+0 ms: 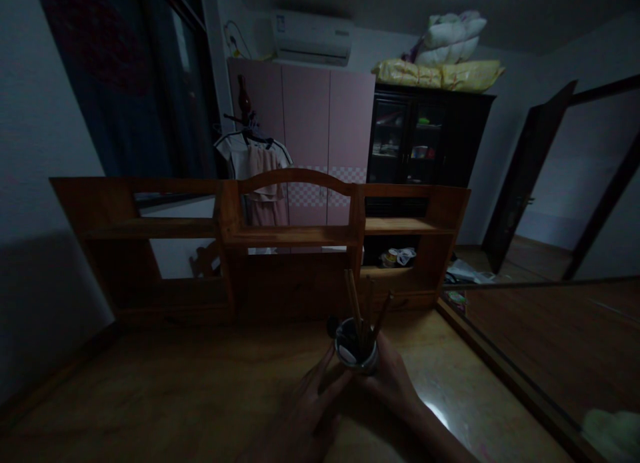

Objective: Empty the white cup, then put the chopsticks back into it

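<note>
Both hands at one cup [370, 364], just above or on the surface [190, 389]; can't tell which, base is hidden behind the fingers. Right hand [395, 379] grasps the cup from its right, thumb across the near side. Left hand [313, 399] has fingers against the left and near side; too dim to tell if it's gripping or only steadying.

In the cup: several thin wooden sticks [354, 303], standing up past the rim, some leaning left, one leaning right over the right hand. Dark round thing [333, 326] at the rim, just beyond the left fingertips; can't make out what it is. Bright glare on the surface beside the right wrist.

Straight beyond the hands: wooden shelf unit [293, 236], at the back of the surface, arched top bar in the middle, open compartments either side. Not touching the hands.

Further out, past the shelf unit: pink wardrobe [306, 116] with an air conditioner [313, 39] above, clothes [253, 159] hanging ahead and left of the hands. Ahead and right: dark cabinet [460, 136] with yellow bundles [435, 75] on top, then an open door [530, 176] farther right. Lighting's low throughout.
</note>
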Motion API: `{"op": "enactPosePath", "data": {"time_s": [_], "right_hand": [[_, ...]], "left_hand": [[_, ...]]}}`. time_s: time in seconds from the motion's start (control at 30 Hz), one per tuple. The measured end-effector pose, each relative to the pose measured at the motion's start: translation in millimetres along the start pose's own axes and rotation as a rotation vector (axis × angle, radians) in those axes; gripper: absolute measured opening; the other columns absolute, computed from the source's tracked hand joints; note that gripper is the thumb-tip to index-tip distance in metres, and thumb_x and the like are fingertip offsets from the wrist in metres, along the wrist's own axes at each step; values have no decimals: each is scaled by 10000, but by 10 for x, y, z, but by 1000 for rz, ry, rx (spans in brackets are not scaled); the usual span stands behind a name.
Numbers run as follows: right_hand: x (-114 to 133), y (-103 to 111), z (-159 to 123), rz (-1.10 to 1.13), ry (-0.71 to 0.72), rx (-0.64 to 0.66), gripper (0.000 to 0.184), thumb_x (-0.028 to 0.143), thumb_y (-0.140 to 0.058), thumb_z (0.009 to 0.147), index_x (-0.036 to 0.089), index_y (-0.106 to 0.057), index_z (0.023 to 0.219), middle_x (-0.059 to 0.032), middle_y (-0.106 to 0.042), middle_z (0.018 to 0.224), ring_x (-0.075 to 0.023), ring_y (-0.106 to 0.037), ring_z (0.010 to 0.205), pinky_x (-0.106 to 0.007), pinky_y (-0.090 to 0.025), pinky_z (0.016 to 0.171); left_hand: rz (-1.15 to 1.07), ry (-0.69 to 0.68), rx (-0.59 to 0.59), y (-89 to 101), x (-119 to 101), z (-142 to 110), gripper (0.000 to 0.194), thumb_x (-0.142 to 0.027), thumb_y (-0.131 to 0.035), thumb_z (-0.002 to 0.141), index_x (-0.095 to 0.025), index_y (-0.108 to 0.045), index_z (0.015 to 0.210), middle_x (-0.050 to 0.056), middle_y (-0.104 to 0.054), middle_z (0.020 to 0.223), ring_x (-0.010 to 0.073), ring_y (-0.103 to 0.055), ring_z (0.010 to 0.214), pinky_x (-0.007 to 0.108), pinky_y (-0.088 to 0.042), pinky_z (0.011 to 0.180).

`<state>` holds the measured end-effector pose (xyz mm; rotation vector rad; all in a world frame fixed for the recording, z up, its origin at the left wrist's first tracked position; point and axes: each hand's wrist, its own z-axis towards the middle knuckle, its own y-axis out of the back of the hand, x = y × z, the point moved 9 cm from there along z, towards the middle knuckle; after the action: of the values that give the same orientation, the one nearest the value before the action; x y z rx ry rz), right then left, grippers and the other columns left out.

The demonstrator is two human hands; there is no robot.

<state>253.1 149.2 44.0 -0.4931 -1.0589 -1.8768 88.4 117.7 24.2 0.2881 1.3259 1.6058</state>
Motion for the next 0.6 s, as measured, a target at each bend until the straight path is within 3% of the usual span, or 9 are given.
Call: {"op": "enactPosePath", "data": {"time_s": [0.2,0.43,0.6], "right_hand": [[-43,3,-15,-80,5,-18,736,286,-746,684,210,-439,1349,-107,-586,1241,-300,-572,1118,-413,-490,936],[178,32,14,-182,112,-25,785,298,-737,674,218,-421,1388,-106,-551,1293,-293,-542,1144,-401,-473,952],[220,-8,2,-200,129,-4,774,285,-715,689,201,-404,1392,-120,-549,1281,-299,-541,1120,-406,-471,931]], "left_hand": [[-3,29,-2,-34,26,-30,859,-71,-552,786,-352,-175,1505,21,47,1607,300,-213,1438,465,-357,1122],[-29,-49,-30,99,-134,-1,830,-63,-552,805,-356,-200,1497,36,-43,1606,284,-218,1438,440,-362,1117],[-80,-57,-69,101,-101,-6,792,-83,-553,819,-378,-239,1484,38,-145,1591,295,-259,1421,447,-374,1105]]}}
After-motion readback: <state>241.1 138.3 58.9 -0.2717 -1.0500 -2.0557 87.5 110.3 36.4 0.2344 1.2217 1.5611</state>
